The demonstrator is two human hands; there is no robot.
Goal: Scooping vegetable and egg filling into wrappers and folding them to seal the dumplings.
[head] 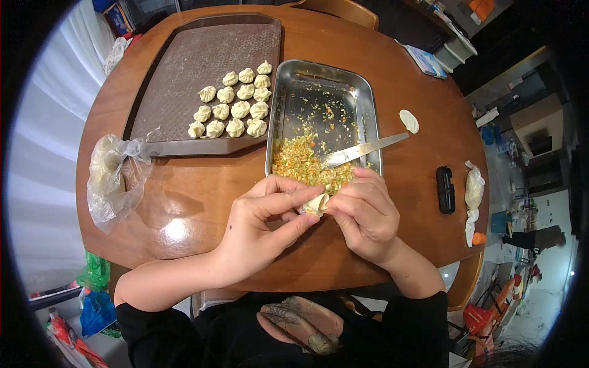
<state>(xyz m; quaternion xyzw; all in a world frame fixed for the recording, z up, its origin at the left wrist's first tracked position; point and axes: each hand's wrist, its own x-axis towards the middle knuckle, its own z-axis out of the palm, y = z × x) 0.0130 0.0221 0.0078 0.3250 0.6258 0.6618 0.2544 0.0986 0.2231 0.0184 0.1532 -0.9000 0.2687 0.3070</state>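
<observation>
Between my two hands is a partly folded dough wrapper (316,205) with a little filling showing at its open side. My left hand (264,221) cups it from the left, thumb below and fingers above. My right hand (368,207) pinches its right edge between thumb and fingertips. Both hands are at the near end of a steel pan (322,69). Chopped vegetable filling (299,161) is heaped in the pan's near part, with scattered bits farther up. A flat metal spatula (368,148) rests in the filling, its end reaching over the pan's right rim.
A brown tray (202,50) at the back left carries rows of pleated dumplings (240,109). Bagged dough (108,175) lies left. To the right are a single wrapper (409,121), a black case (445,190) and a wrapped plastic bag (474,188). A person (536,238) stands far right.
</observation>
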